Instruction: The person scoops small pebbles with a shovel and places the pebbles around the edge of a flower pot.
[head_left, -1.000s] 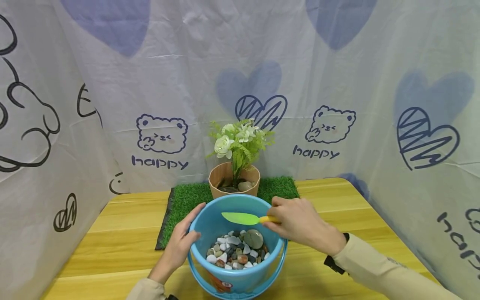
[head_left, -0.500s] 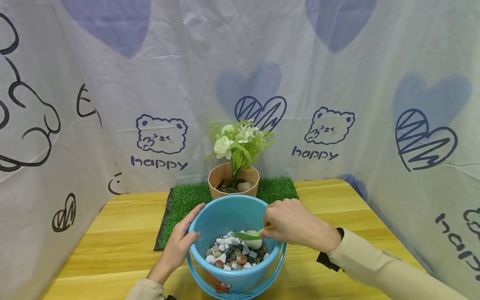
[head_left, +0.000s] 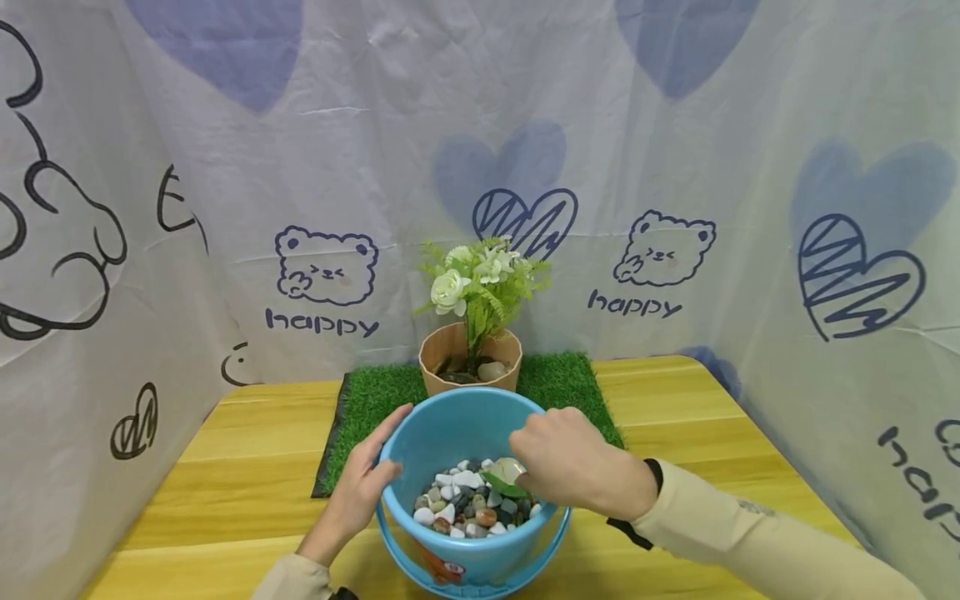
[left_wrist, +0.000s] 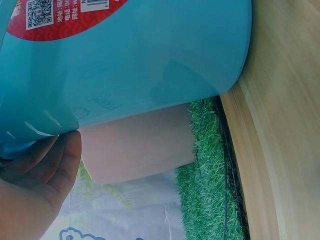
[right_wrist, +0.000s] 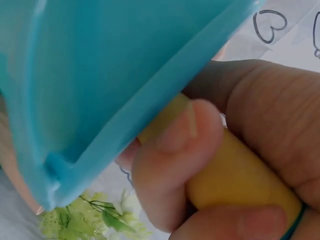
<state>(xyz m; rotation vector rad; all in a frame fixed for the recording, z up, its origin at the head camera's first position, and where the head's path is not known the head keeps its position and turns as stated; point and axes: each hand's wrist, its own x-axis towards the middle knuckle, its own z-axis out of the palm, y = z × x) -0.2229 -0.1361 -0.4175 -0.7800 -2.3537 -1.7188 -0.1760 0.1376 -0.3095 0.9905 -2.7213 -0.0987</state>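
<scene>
A light-blue bucket (head_left: 450, 408) stands on the wooden table, with pebbles (head_left: 465, 504) of white, grey and brown at its bottom. Its left rim is held by my left hand (head_left: 358, 483), thumb inside and fingers along the outer wall. In the left wrist view, those fingertips (left_wrist: 72, 145) touch the bucket's outside (left_wrist: 130, 65). My right hand (head_left: 573, 458), over the right rim, grips the yellow handle (right_wrist: 240, 175) of a small trowel. The trowel's green blade (head_left: 504, 485) reaches down to the pebbles, beside a large pale stone (head_left: 507, 469). In the head view the right hand hides the handle.
Behind the bucket, a flowerpot (head_left: 471, 387) with white flowers (head_left: 450, 290) and stones inside stands on a green turf mat (head_left: 375, 408). The wooden table (head_left: 660, 400) extends to both sides. Printed curtains (head_left: 412, 125) enclose the back and sides.
My right hand has tipped the trowel and lowered it into the bucket, so the blade went from above the pebbles down to them. The left hand has stayed on the rim.
</scene>
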